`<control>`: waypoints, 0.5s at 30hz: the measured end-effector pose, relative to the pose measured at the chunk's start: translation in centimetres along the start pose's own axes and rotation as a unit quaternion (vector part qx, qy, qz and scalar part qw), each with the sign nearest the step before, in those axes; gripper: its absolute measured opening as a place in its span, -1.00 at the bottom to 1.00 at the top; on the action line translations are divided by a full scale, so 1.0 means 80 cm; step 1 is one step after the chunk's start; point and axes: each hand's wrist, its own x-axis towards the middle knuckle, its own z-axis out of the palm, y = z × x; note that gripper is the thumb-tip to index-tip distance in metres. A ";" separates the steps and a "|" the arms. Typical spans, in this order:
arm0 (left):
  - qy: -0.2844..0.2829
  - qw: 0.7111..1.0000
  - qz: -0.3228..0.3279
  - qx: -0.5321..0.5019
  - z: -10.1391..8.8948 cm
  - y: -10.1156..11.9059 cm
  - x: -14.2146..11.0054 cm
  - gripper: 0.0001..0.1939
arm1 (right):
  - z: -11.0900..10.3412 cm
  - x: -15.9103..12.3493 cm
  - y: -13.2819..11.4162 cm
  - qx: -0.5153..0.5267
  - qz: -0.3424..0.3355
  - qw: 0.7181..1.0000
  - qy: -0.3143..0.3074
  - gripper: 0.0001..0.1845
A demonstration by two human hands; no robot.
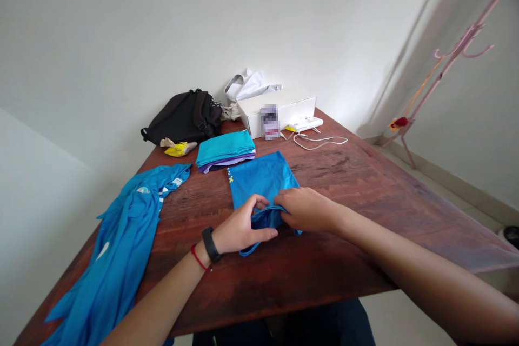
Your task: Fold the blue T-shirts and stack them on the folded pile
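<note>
Reaching in from the lower left with the left hand (240, 227), above a black wristband (211, 244) and red bracelet (198, 258), with thumb spread well away from bent fingers — a loose, gaping grip about the lifted near edge of the blue cloth (263, 173). Coming in from the right with the right hand (304, 208), back upward, with fingers curled down and closed on that same edge. Lying folded at mid-desk (251, 286), just nearer than the turquoise stack (225, 146).

Along the cloth's left edge, a yellow mark (231, 179) and whitish print, too small to read. On the blue garment (138, 227) at left, white patches and a round emblem — likewise illegible. Against the white box (299, 107), a purplish card (270, 121), pixelated beyond reading.
</note>
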 end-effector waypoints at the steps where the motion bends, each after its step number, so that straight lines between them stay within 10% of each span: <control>1: 0.025 0.998 0.010 0.056 0.001 0.007 -0.006 -0.40 | -0.002 0.002 0.004 0.012 0.004 1.000 0.000 -0.78; 5: 0.098 0.973 0.007 0.208 0.000 0.023 -0.024 -0.35 | -0.005 0.008 0.018 0.049 0.007 0.999 -0.004 -0.77; 15: 0.051 0.977 -0.079 0.191 -0.033 0.017 -0.029 -0.22 | -0.015 0.012 0.031 0.097 0.054 0.994 -0.010 -0.74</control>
